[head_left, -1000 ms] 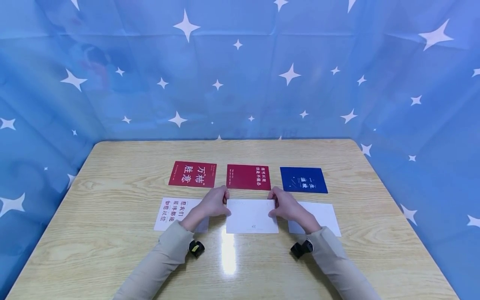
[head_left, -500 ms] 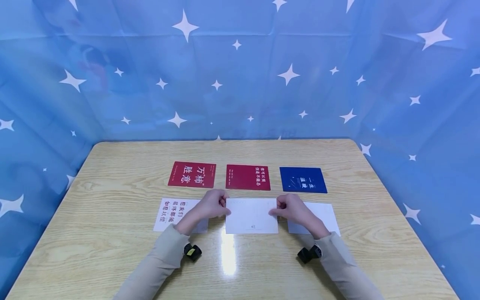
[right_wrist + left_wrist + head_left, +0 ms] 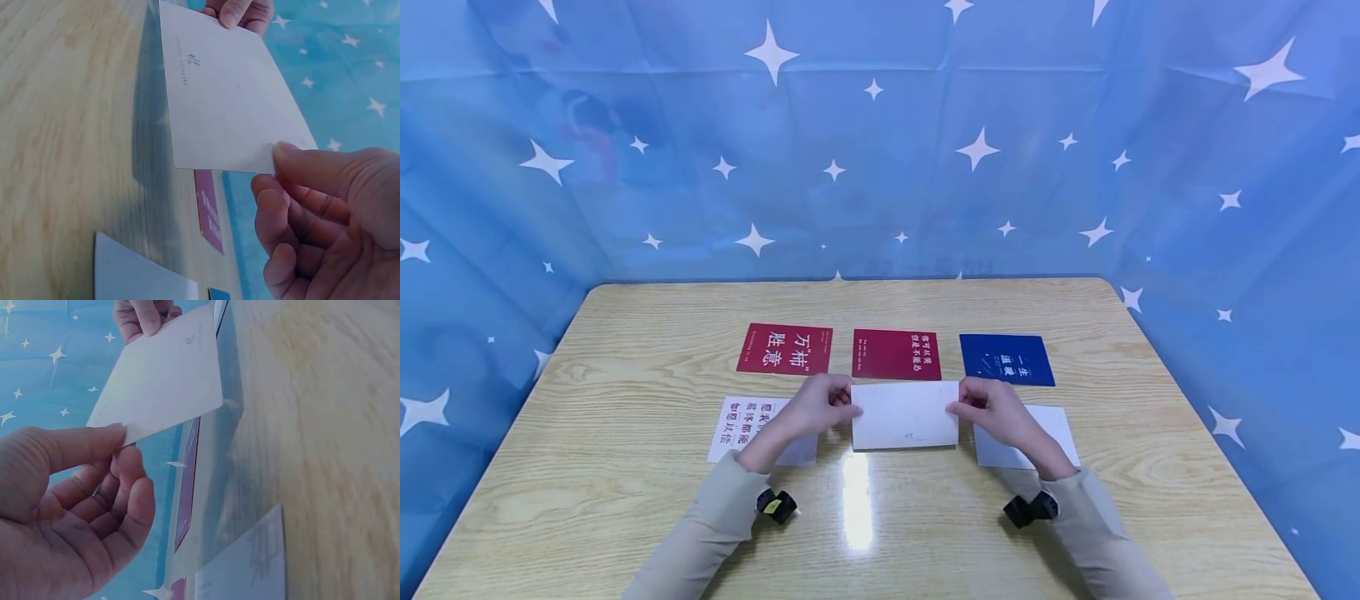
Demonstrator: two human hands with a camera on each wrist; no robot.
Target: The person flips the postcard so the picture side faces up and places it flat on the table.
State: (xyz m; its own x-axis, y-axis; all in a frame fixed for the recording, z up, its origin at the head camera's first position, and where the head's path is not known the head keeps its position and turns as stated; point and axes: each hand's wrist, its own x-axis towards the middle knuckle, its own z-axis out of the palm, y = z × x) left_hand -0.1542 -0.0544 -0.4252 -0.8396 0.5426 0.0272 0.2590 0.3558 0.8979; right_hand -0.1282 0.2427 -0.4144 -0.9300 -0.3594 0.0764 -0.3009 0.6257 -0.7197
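A white postcard [image 3: 906, 415] with a small printed mark near its lower edge is held up off the table, its shadow showing below it in both wrist views. My left hand [image 3: 822, 406] pinches its left end between thumb and fingers, with the thumb [image 3: 103, 442] on the near face. At the other end my right hand [image 3: 997, 411] pinches the card the same way, its thumb [image 3: 312, 164] on the white face. The card's back is hidden in the head view.
Behind lie a red card [image 3: 786, 348], a darker red card [image 3: 896, 354] and a blue card [image 3: 1007, 360]. A white card with red characters [image 3: 741, 425] lies under my left forearm, a plain white card [image 3: 1048, 429] by my right. The wooden table [image 3: 625, 375] meets a starry blue curtain [image 3: 880, 183].
Both hands have raised the white postcard from the table and tipped it, so it shows higher in the head view. My right hand shifted slightly right along its edge. The other cards stayed put.
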